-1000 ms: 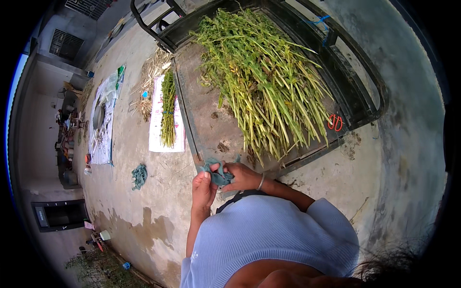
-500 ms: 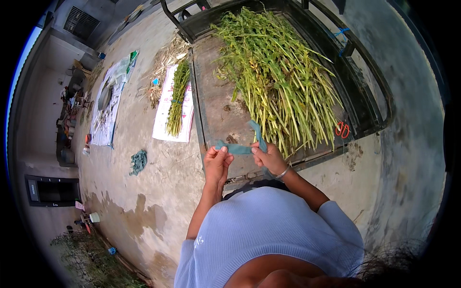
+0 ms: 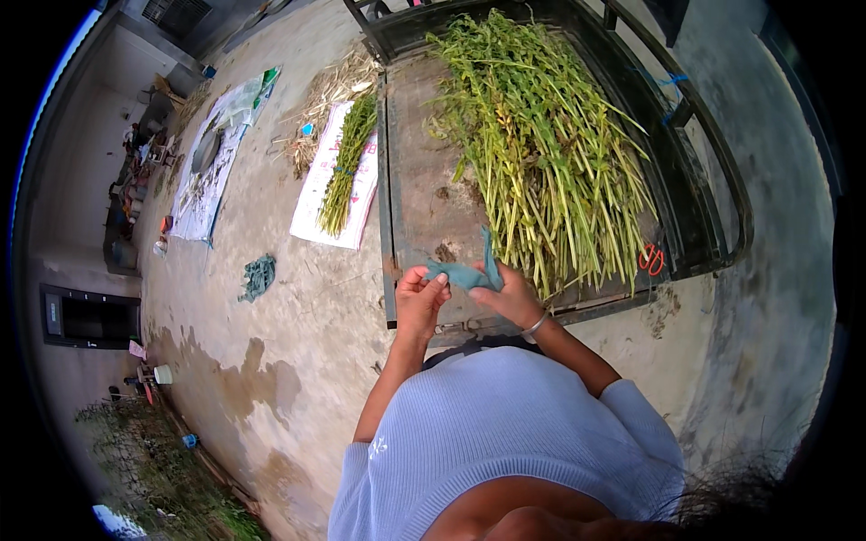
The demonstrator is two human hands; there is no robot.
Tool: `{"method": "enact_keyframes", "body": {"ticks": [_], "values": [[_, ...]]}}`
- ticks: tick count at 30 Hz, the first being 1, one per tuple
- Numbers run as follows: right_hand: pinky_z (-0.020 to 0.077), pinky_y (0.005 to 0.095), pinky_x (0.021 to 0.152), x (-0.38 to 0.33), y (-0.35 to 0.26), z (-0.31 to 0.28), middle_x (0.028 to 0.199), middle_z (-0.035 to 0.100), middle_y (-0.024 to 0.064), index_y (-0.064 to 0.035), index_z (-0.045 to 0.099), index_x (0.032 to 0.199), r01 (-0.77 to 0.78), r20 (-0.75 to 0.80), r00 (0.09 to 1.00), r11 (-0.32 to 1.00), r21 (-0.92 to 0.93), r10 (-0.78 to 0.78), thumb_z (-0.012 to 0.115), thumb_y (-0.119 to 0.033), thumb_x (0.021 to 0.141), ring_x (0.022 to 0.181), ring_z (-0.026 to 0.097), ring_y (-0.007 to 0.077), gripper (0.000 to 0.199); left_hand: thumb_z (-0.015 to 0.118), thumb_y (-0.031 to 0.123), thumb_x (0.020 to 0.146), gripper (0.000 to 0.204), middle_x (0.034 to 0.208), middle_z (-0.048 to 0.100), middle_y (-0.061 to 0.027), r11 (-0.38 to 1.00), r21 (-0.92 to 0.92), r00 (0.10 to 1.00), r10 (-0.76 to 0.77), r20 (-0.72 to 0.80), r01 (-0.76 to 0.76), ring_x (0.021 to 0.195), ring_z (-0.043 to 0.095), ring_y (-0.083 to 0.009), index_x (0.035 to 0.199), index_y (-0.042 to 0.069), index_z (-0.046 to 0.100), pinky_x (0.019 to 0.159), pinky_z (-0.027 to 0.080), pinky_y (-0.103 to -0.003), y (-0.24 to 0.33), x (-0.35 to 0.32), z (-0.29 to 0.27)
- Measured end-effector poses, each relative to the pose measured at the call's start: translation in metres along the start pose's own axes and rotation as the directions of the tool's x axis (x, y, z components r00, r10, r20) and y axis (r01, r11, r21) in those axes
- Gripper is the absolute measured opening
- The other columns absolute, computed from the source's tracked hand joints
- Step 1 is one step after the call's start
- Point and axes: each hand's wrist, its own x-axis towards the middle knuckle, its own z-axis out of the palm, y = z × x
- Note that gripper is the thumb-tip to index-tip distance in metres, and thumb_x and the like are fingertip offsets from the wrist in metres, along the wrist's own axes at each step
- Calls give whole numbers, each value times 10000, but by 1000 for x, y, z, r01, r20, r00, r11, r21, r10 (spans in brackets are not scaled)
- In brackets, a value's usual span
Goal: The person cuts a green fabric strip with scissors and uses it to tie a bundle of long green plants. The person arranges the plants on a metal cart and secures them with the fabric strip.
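A teal strip of cloth [image 3: 458,273] stretches between my two hands at the near edge of the cart bed [image 3: 410,171]. My left hand [image 3: 419,305] pinches one end between thumb and fingers. My right hand [image 3: 514,299] is closed on the strip farther along, and a loose tail stands up beside its fingers. Just beyond lies a big heap of green leafy stalks [image 3: 550,162], cut ends toward me. Red-handled scissors [image 3: 650,260] rest at the bed's near right corner.
Left of the cart, a tied bundle of stalks [image 3: 350,162] lies on a white sack [image 3: 309,215]. A crumpled teal cloth [image 3: 259,277] is on the concrete floor. Dark metal rails [image 3: 713,171] border the bed's right side. Farther left is a spread sheet [image 3: 192,203] with a round pan.
The strip has gone from stretched flat to slacker and bunched, and my hands are slightly closer together. The whole view has shifted a little.
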Motion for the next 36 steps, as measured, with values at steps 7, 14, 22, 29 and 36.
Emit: {"method": "enact_keyframes", "body": {"ticks": [7,14,22,29,36], "values": [[455,232,589,7,-6,9,770,607,55,1,583,963,61,21,998,998,-12,-60,640,-183,812,687,560,98,245,684,-51,714,172,746,572,-18,961,266,980,20,199,-74,676,546,-86,737,52,549,604,442,-216,-7,-7,-5],[420,258,538,1,12,5,776,568,70,-25,562,865,-268,83,956,717,643,282,508,-112,822,669,530,151,111,691,-75,679,180,804,551,-16,929,331,930,35,365,-165,741,518,-94,705,39,554,700,410,-227,-4,-13,-6],[370,255,529,2,-4,-34,739,514,72,-64,498,909,-110,93,994,371,922,64,496,-193,872,627,467,149,134,654,40,775,156,857,584,-71,988,-141,928,0,372,57,680,555,-148,767,66,500,622,468,-293,-10,-19,-12],[445,254,455,5,-95,-173,649,518,20,-38,523,930,12,-294,956,1000,-29,-20,526,-164,893,505,511,109,131,537,124,889,67,836,552,-32,822,-568,983,130,130,-34,655,532,-99,861,110,479,596,483,-237,22,-10,-80],[445,424,612,11,-183,-431,772,614,168,-49,552,999,-518,-300,385,65,-853,-873,537,-198,835,704,578,361,222,488,132,911,150,868,620,-99,697,-495,798,188,-573,-519,786,615,-174,928,-14,520,698,540,-285,59,-20,-246]]}}
